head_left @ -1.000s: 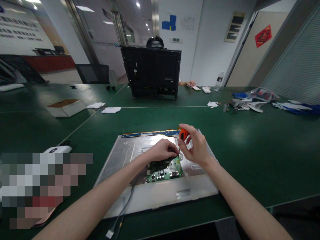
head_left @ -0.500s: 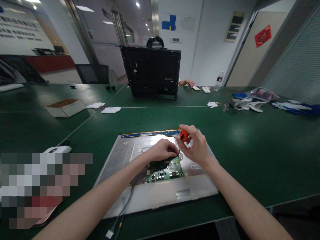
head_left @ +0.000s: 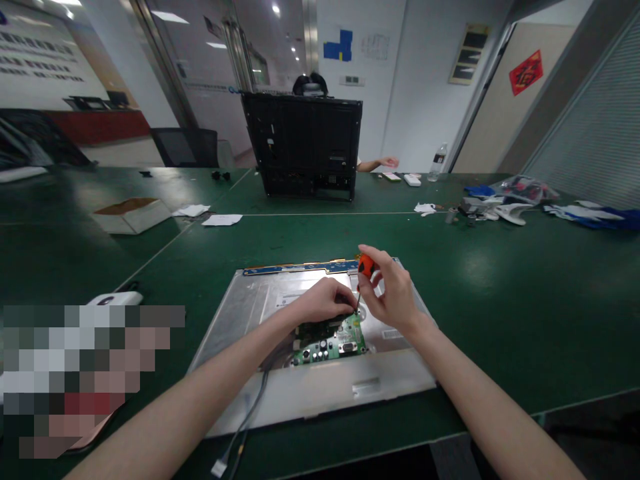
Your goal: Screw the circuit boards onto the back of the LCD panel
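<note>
My right hand (head_left: 393,290) is closed around a screwdriver with an orange and black handle (head_left: 367,266). Its thin shaft points down to the upper right corner of a green circuit board (head_left: 333,345). Beside the shaft's tip, my left hand (head_left: 327,300) has its fingers pinched together near that corner; what they grip, if anything, is hidden. The board sits on the metal back of a flat display panel (head_left: 400,373), which lies on the table. A blue strip board (head_left: 300,268) runs along the panel's far edge. Grey cables (head_left: 255,407) trail from the board over the near edge.
A black monitor frame (head_left: 305,143) stands upright across the green table (head_left: 500,287). Behind it, another person's hand (head_left: 390,162) shows near a phone (head_left: 392,177). An open box (head_left: 133,217) stands left; bagged items and gloves (head_left: 530,190) lie right. A blurred-out patch covers the lower left.
My right hand's fingers and the screwdriver handle have shifted slightly, and more of the shaft shows. My left hand stays put. The other person's hand has lifted off the phone.
</note>
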Demonstrator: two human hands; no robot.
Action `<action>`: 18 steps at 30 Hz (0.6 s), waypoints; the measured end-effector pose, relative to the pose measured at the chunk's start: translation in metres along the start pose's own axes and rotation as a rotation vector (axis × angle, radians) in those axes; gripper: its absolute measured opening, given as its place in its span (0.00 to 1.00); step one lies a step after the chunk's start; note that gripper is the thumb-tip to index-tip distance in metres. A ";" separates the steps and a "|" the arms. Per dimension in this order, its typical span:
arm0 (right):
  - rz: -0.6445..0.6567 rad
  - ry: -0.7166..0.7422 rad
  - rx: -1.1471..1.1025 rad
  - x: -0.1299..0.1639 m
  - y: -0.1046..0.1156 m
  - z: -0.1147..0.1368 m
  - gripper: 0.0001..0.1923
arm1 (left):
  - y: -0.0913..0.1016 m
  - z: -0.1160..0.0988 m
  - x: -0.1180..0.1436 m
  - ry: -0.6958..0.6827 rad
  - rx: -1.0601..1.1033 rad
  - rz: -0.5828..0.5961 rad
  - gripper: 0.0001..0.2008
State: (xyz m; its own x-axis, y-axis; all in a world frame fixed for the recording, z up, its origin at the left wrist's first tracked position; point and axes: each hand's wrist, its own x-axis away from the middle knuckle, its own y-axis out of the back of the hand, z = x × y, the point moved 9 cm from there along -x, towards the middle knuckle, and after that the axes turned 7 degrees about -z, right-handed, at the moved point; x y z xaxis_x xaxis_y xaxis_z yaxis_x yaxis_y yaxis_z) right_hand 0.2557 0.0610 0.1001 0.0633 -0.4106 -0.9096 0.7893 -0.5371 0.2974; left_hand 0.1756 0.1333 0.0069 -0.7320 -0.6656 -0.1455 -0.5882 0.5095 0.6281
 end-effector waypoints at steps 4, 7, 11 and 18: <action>-0.039 0.005 0.025 0.000 0.000 -0.001 0.21 | 0.001 0.001 0.000 -0.013 -0.020 -0.017 0.05; -0.043 0.009 0.065 0.000 0.000 -0.001 0.18 | 0.001 0.001 0.000 -0.026 -0.016 -0.009 0.04; -0.013 -0.002 0.048 0.000 -0.001 -0.001 0.19 | 0.002 0.001 0.000 -0.030 -0.003 -0.018 0.04; 0.030 -0.007 0.005 0.001 -0.002 -0.001 0.25 | -0.001 0.000 0.000 -0.013 0.015 0.014 0.04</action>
State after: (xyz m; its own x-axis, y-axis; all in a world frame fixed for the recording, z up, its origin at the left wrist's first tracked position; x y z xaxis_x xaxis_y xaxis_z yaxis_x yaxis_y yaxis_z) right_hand 0.2551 0.0622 0.0984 0.0822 -0.4319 -0.8982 0.7842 -0.5281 0.3257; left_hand 0.1755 0.1329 0.0061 -0.7447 -0.6511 -0.1468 -0.5828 0.5271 0.6185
